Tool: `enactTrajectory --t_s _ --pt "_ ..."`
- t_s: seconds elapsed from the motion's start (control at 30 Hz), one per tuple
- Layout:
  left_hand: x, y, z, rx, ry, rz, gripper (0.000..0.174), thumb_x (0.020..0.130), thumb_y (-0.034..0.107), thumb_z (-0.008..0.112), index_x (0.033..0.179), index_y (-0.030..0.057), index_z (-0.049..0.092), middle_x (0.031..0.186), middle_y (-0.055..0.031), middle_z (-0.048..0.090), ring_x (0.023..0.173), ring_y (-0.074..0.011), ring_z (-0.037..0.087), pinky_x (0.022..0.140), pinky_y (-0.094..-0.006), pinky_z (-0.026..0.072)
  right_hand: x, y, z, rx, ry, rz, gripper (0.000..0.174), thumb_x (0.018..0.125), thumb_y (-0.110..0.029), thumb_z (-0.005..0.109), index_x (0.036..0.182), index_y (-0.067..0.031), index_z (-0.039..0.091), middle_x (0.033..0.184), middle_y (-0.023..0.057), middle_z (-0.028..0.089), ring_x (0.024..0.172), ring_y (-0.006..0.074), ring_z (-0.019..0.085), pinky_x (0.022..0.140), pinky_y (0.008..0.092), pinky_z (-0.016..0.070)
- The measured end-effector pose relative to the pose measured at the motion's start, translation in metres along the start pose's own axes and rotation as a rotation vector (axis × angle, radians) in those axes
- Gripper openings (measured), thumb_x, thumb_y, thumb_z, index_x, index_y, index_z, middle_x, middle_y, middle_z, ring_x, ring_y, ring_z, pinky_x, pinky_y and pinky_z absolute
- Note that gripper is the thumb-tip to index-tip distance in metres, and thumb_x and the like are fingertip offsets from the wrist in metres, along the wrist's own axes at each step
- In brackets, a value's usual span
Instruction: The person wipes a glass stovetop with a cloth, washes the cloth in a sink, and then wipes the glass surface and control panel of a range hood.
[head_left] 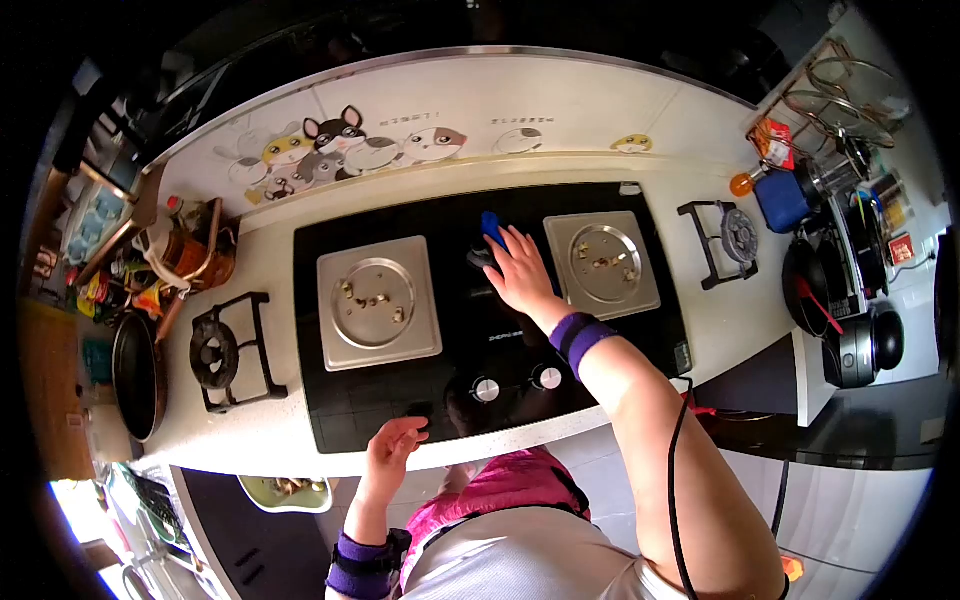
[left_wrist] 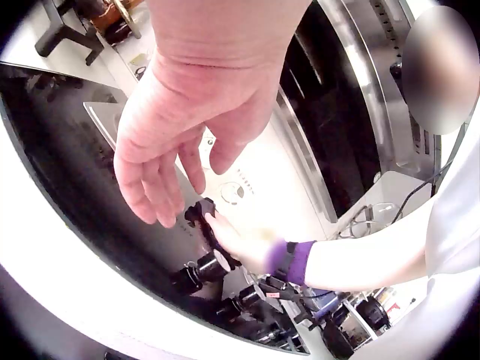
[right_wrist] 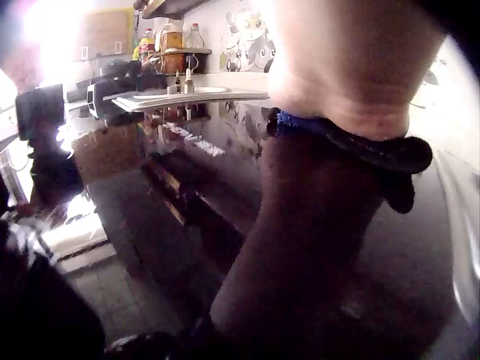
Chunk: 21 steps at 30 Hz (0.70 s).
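My right hand point(head_left: 522, 275) lies with fairly straight fingers on a blue and black cloth point(head_left: 490, 226), pressing it on the black glass cooktop point(head_left: 470, 350) between the two burner plates. Part of the cloth is hidden under the palm; in the right wrist view its dark edge point(right_wrist: 382, 152) shows below the hand. Near the cooktop's front edge hovers my left hand point(head_left: 392, 455), fingers relaxed and nothing in them. The square metal left plate point(head_left: 335, 352) and right plate point(head_left: 640, 300) each carry several small food scraps.
Pan supports stand off the cooktop, one on the left point(head_left: 213, 350) and one on the right point(head_left: 738, 235). Two knobs point(head_left: 487, 389) rise at the front. A frying pan point(head_left: 138, 375) leans at left. Below the counter hangs a bin point(head_left: 262, 497) with scraps. A black cable point(head_left: 675, 480) runs along the right arm.
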<state>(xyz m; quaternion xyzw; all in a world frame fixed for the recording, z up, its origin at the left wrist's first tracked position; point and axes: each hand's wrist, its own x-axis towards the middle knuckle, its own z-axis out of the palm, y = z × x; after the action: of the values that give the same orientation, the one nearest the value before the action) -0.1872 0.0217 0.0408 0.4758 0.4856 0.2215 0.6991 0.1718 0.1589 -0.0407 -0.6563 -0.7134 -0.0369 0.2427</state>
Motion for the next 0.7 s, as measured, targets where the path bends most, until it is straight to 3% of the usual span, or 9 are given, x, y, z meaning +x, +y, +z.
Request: enactTrajectory --t_s 0.13,0.17,0.27,0.4,0.43,0.5,0.53,0.7 --pt "-0.021 -0.004 -0.012 0.014 0.057 0.004 0.027 0.100 0.022 0.051 0.118 0.0033 0.060 0.119 -0.0097 0.065 0.104 -0.0203 0.065 0.088 -0.0325 0.0491 0.018 -0.034 0.020 0.079 -0.094 -0.100 0.051 0.091 -0.035 0.057 0.135 -0.0104 0.052 0.144 0.0130 0.045 0.136 0.0351 0.035 0.114 0.0523 0.0244" --pt "-0.027 -0.008 -0.016 0.008 0.070 0.004 0.027 0.100 0.022 0.051 0.118 0.0033 0.060 0.119 -0.0097 0.065 0.104 -0.0204 0.065 0.088 -0.0324 0.0491 0.016 -0.046 0.023 0.086 -0.141 -0.089 0.055 0.092 -0.040 0.055 0.138 -0.0098 0.049 0.146 0.0144 0.041 0.138 0.0361 0.031 0.115 0.0541 0.0210" --pt "-0.044 -0.013 -0.029 -0.005 0.094 -0.002 0.028 0.100 0.023 0.052 0.118 0.0034 0.061 0.117 -0.0094 0.066 0.104 -0.0204 0.064 0.087 -0.0322 0.0493 0.000 -0.081 0.025 0.055 -0.307 0.001 0.070 0.093 -0.054 0.047 0.145 -0.0076 0.039 0.152 0.0174 0.030 0.143 0.0377 0.020 0.116 0.0573 0.0135" --pt "-0.049 -0.029 -0.059 -0.019 0.108 0.062 0.027 0.098 0.022 0.054 0.116 0.0029 0.061 0.114 -0.0053 0.066 0.101 -0.0164 0.064 0.084 -0.0295 0.0477 -0.035 -0.131 0.028 -0.052 -0.352 0.174 0.076 0.094 -0.057 0.041 0.148 -0.0039 0.031 0.155 0.0218 0.020 0.145 0.0417 0.011 0.114 0.0620 0.0089" --pt "-0.047 -0.029 -0.067 0.017 0.147 0.042 0.025 0.097 0.018 0.055 0.115 0.0021 0.061 0.112 -0.0056 0.067 0.100 -0.0147 0.064 0.083 -0.0283 0.0475 -0.044 -0.148 0.029 -0.057 -0.342 0.221 0.077 0.094 -0.055 0.043 0.148 -0.0021 0.029 0.154 0.0231 0.020 0.145 0.0422 0.011 0.114 0.0618 0.0082" --pt "-0.029 -0.058 -0.099 0.107 0.197 0.257 0.023 0.096 0.015 0.057 0.115 0.0013 0.061 0.111 -0.0062 0.067 0.101 -0.0140 0.062 0.083 -0.0275 0.0472 -0.069 -0.189 0.028 -0.117 -0.344 0.334 0.077 0.093 -0.051 0.047 0.149 -0.0008 0.027 0.154 0.0246 0.019 0.145 0.0429 0.010 0.114 0.0615 0.0075" --pt "-0.027 -0.057 -0.105 0.094 0.201 0.263 0.023 0.095 0.011 0.059 0.115 0.0006 0.062 0.111 -0.0077 0.067 0.104 -0.0150 0.061 0.087 -0.0280 0.0473 -0.078 -0.200 0.030 -0.086 -0.298 0.356 0.077 0.092 -0.047 0.050 0.149 -0.0010 0.026 0.154 0.0253 0.020 0.145 0.0436 0.010 0.114 0.0614 0.0078" --pt "-0.020 -0.043 -0.119 0.239 0.201 0.230 0.026 0.094 0.014 0.059 0.117 0.0015 0.062 0.113 -0.0108 0.067 0.109 -0.0193 0.060 0.096 -0.0320 0.0455 -0.120 -0.245 0.018 0.010 -0.095 0.258 0.061 0.090 -0.029 0.056 0.141 -0.0005 0.039 0.148 0.0237 0.029 0.140 0.0412 0.023 0.114 0.0593 0.0147"
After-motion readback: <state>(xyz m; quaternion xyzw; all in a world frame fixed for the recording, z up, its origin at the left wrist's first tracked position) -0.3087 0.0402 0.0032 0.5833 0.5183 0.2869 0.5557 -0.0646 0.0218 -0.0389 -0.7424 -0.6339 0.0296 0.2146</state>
